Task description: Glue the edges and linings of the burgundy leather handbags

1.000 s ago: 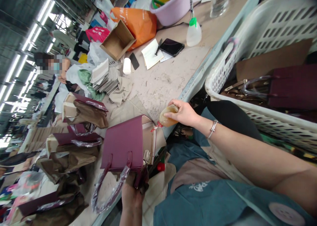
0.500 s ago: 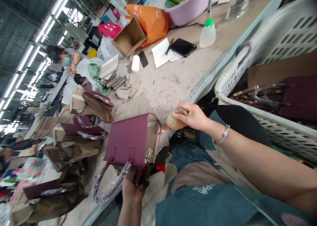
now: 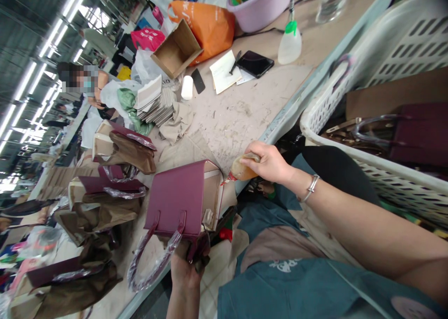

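Note:
A maroon handbag [image 3: 177, 195] lies tilted at the table edge, its plastic-wrapped handles hanging toward the lower left. My left hand [image 3: 187, 268] grips it from below, with the fingers largely hidden under the bag and a dark maroon strap piece. In my right hand [image 3: 266, 162] is a squeeze bottle [image 3: 241, 169] of amber liquid, probably glue. Its red nozzle points left and is at the bag's beige side edge; whether it touches, I cannot tell.
Several half-made handbags [image 3: 112, 193] line the table's left side. Beyond are a stack of grey pieces [image 3: 157, 104], a phone [image 3: 255, 63], a clear bottle [image 3: 290, 44] and an orange bag [image 3: 206, 30]. A white plastic basket [image 3: 336, 156] stands at right. A co-worker [image 3: 87, 86] sits far left.
The whole view has shifted slightly. The bottle's nozzle has moved a little up along the bag's side edge; both hands keep their holds.

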The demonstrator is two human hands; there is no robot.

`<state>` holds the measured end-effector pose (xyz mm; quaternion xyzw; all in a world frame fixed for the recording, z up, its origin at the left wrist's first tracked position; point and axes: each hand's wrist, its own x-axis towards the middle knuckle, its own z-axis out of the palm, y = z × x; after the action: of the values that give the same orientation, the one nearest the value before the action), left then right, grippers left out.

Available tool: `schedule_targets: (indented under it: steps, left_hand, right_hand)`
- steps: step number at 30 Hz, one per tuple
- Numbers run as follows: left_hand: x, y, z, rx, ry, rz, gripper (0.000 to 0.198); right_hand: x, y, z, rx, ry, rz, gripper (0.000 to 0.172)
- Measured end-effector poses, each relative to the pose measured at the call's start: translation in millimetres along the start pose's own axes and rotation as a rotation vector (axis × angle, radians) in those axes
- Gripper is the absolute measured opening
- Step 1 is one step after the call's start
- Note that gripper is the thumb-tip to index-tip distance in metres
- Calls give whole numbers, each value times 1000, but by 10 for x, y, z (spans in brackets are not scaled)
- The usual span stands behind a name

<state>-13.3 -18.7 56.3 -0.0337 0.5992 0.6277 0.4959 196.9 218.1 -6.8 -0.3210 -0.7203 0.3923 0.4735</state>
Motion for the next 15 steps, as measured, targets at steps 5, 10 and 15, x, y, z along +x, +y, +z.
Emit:
schedule_targets:
  steps: [5, 10, 15]
  left_hand:
    - [4, -3, -11, 18, -1, 7, 20]
    - [-27, 0, 45, 36, 73, 21, 19]
    - [-46, 0, 96, 42, 65, 7, 18]
  right_hand:
    - [0, 4, -18, -21, 4, -1, 14]
    - [10, -1, 65, -42, -4, -14, 14]
    - [17, -16, 126, -68, -69, -27, 11]
